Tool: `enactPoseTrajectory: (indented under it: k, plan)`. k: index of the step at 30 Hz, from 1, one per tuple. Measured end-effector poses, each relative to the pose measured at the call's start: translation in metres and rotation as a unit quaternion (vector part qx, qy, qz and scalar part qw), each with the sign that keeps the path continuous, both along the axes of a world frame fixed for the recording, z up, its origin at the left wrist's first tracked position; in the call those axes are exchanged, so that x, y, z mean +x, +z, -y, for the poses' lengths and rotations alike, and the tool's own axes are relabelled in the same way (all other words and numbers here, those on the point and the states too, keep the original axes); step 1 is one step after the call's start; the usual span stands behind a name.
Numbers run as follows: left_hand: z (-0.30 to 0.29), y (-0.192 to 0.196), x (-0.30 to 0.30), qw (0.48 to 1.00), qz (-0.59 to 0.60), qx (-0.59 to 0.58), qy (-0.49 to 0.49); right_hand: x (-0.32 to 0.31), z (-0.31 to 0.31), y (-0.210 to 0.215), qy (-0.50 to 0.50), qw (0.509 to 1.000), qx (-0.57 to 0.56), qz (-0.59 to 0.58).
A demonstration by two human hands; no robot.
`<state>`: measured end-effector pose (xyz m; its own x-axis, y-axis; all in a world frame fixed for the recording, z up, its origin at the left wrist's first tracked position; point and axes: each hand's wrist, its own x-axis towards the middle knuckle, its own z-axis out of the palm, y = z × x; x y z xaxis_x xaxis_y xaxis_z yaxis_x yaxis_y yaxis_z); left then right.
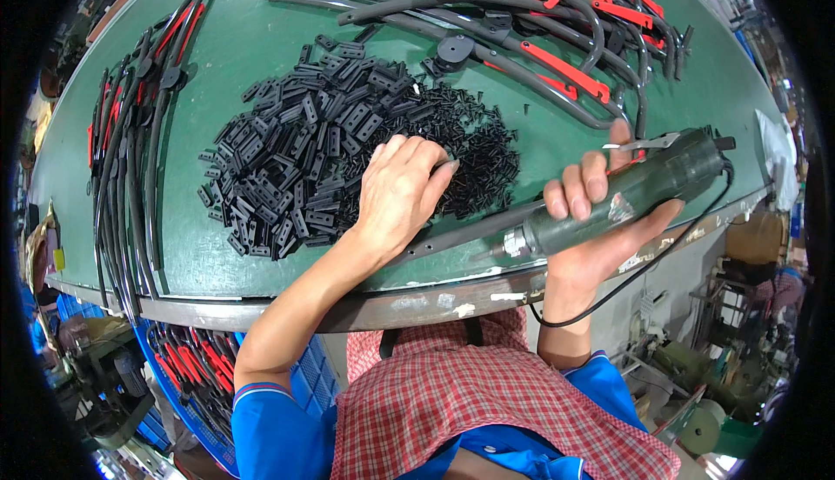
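My right hand is wrapped round a dark green electric screwdriver, its silver chuck and thin bit pointing left. A red-and-silver lever shows along its top side, and the thumb is beneath the body. My left hand has its fingers curled together at the edge of a heap of small black screws; whatever they pinch is hidden. Beside it spreads a pile of black plastic blocks with holes. A dark metal tube with holes lies near the table edge, running from beside my left wrist to under the screwdriver.
Bent black tube frames with red hooks are stacked at the back right of the green table. Another bundle lies at the left. A black cord hangs off the screwdriver. Below the table edge stands a blue crate with more red-and-black parts.
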<state>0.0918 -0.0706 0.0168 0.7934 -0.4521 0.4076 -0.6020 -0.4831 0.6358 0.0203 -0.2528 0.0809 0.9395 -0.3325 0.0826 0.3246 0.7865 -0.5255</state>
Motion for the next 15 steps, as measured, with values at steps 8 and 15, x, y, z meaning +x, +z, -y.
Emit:
enactPoseTrajectory:
  k: [8,15]
  plan:
    - [-0.004,0.013,-0.005,0.704,-0.615,-0.342,-0.096,0.019,-0.003,0.017,-0.057,0.981,-0.086,0.164]
    - [-0.004,0.017,-0.007,0.627,-0.673,-0.378,-0.106,0.017,-0.01,0.021,-0.098,0.973,-0.121,0.168]
